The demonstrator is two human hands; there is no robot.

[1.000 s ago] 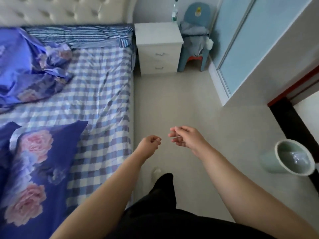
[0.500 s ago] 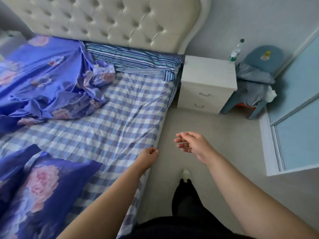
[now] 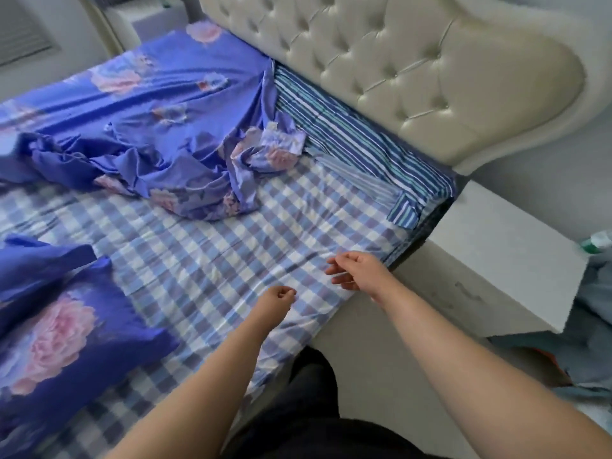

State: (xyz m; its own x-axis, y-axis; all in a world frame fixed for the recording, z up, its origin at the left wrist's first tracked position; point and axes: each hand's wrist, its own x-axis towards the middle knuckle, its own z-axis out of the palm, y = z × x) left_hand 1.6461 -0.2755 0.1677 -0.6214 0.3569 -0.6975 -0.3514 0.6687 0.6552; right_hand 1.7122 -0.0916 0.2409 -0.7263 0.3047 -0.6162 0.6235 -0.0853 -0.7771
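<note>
Crumpled blue floral cover (image 3: 159,127) lies bunched at the far L, its near folds spilling onto the sheet (image 3: 205,246). Floral pillow (image 3: 66,329) sits at near L, also on the sheet. Striped cloth (image 3: 357,140) runs along the tufted headboard (image 3: 430,71), one corner flopped down at the R end. White nightstand (image 3: 506,253) stands just beside that end, w/ a blurred bottle (image 3: 596,241) past it, mostly cut off. Cover & pillow are both well apart from the hands.

Sheet: blue, lilac & white check, spread flat w/ small creases, running out to the R edge by the floor. L hand (image 3: 276,301) is over the sheet near that edge, fingers curled into a fist, holding nothing; can't tell if it touches. R hand (image 3: 356,270) is just beside it at the edge, fingers apart & half bent, empty
</note>
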